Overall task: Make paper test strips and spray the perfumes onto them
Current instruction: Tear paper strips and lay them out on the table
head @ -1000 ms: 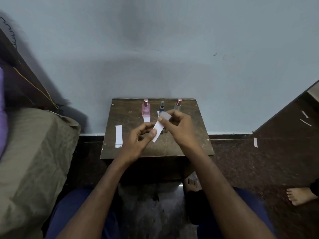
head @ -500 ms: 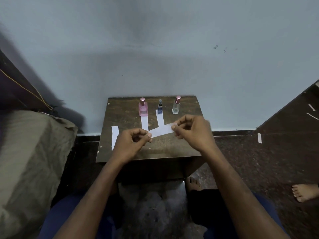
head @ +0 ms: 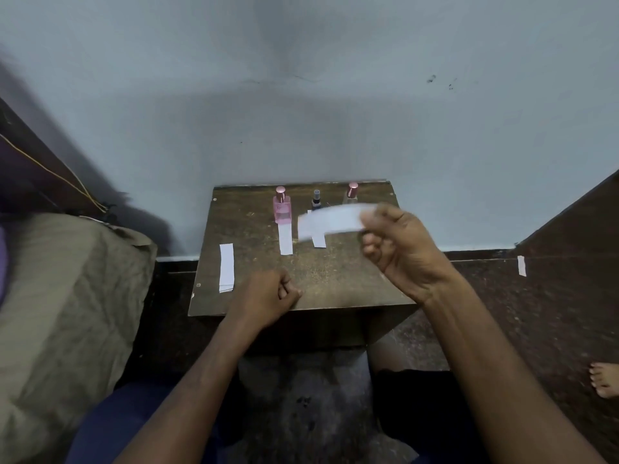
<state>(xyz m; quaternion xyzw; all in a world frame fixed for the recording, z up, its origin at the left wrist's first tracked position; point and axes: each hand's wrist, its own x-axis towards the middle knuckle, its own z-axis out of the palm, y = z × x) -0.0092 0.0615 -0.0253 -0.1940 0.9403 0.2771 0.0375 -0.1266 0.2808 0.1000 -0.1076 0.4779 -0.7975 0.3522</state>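
Three perfume bottles stand in a row at the back of the small brown table [head: 335,283]: a pink bottle [head: 282,206], a small dark bottle [head: 316,200] and a clear bottle with a pink cap [head: 352,191]. One white strip [head: 285,238] lies in front of the pink bottle, another strip [head: 319,241] in front of the dark one. My right hand [head: 398,249] pinches a blurred white paper strip [head: 331,220] above them. My left hand [head: 268,298] rests as a fist at the table's front edge, holding nothing I can see.
A longer white paper piece [head: 226,267] lies at the table's left side. A beige-covered bed [head: 63,313] stands to the left, the grey wall behind. A paper scrap [head: 521,265] lies on the dark floor at right, near another person's bare foot [head: 604,380].
My left hand let go of the strip and dropped to the table's front edge as a fist. My right hand carried the strip up and to the right, over the bottles.
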